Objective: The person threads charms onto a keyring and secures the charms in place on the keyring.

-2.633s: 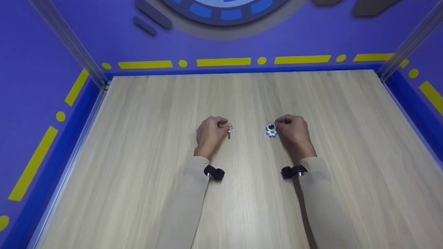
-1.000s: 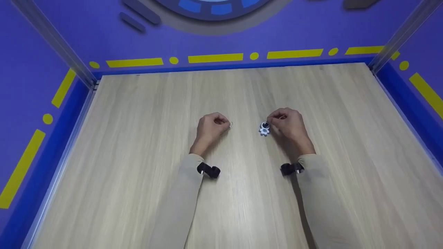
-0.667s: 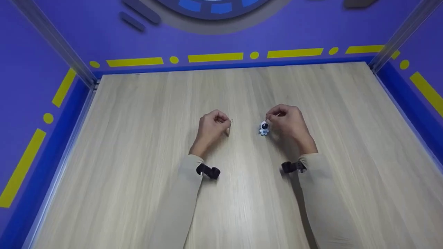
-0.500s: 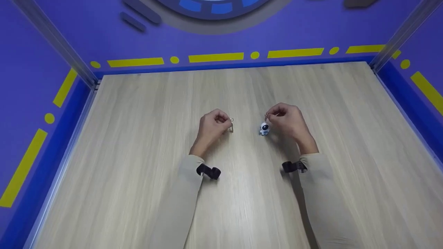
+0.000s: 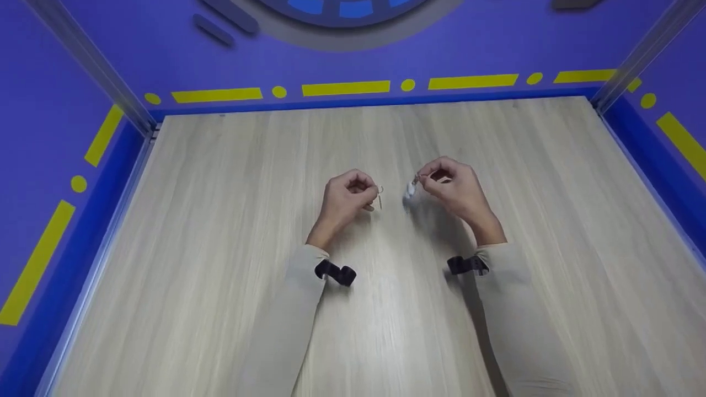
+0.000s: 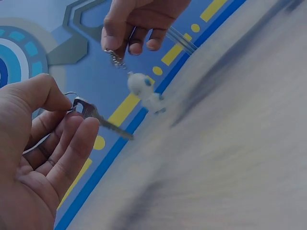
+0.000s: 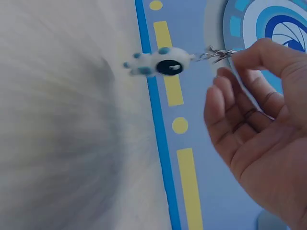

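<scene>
My left hand [image 5: 346, 197] pinches a thin metal ring between thumb and forefinger. From that ring hangs a silver key [image 6: 108, 123], its blade pointing away from the palm in the left wrist view. Opposite, my right hand [image 5: 459, 188] pinches the end of a short silver chain [image 7: 211, 54]. A small white-and-blue astronaut keychain [image 7: 163, 62] with a dark visor dangles from the chain, slightly blurred. In the head view the astronaut and the key face each other across a narrow gap, both above the wood-grain table [image 5: 231, 220].
Blue walls with yellow dashes and dots [image 5: 346, 88] close off the back and both sides of the table. A black wrist camera [image 5: 335, 273] is strapped on the left sleeve, another black camera [image 5: 466, 266] on the right.
Both hands have risen and come closer together. The astronaut, earlier face-up low over the table, now swings from its chain and is turned sideways. The key hangs more visibly below the left fingers.
</scene>
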The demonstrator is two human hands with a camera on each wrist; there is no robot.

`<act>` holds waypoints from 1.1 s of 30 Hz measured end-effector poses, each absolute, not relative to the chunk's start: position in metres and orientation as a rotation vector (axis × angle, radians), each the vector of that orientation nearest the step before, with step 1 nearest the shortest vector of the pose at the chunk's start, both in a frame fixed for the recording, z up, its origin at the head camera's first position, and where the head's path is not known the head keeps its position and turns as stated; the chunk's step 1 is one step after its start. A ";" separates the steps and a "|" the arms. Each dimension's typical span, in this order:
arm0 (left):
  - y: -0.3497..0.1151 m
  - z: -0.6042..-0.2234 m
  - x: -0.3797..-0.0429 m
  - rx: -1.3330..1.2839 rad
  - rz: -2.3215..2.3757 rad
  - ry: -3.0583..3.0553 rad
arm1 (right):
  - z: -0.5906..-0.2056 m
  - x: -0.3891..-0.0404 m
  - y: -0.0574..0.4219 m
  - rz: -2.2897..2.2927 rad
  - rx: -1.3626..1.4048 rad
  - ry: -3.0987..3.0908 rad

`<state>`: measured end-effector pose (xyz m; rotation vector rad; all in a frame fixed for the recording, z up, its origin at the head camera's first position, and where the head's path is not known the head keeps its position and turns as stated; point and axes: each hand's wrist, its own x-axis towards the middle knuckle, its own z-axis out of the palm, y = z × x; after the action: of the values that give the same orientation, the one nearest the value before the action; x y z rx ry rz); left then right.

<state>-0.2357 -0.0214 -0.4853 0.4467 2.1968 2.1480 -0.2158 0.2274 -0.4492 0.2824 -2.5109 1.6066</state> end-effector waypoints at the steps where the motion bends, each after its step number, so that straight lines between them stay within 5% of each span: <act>1: -0.020 -0.484 -0.235 0.457 2.156 2.188 | -0.448 -0.216 0.226 1.647 0.301 -2.489; 33: -0.005 -0.464 -0.218 0.676 2.334 1.923 | -0.442 -0.207 0.196 2.150 0.490 -2.224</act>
<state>-0.2182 -0.0048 -0.4635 0.6755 1.9235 2.3335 -0.2070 0.1958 -0.4421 0.4903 -2.2238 2.1495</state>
